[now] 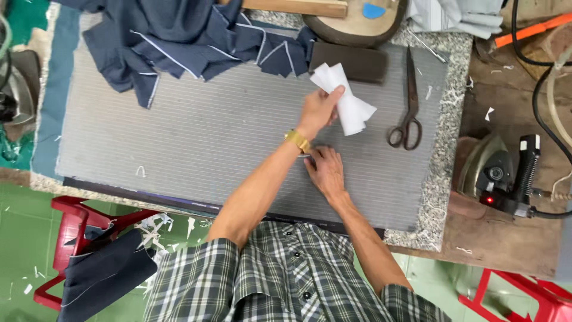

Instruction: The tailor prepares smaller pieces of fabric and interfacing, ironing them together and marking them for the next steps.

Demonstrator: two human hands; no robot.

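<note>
Several thin white strips (pixel 345 98), bunched limply, were pinched in the left hand (pixel 319 110) above the grey pad (pixel 196 131); light, soft, best gripped mid-bundle. Right hand (pixel 325 170) lay flat, fingers together, on the pad

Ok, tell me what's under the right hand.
The right hand lies flat on the grey striped pad, fingers by the left wrist. Only a small pale sliver shows at its fingertips; anything more beneath the palm is covered. The left hand holds folded white pieces.

Single head-worn view, looking steeply down from close above. It faces the grey padded table (pixel 179 137), edge to edge.
</note>
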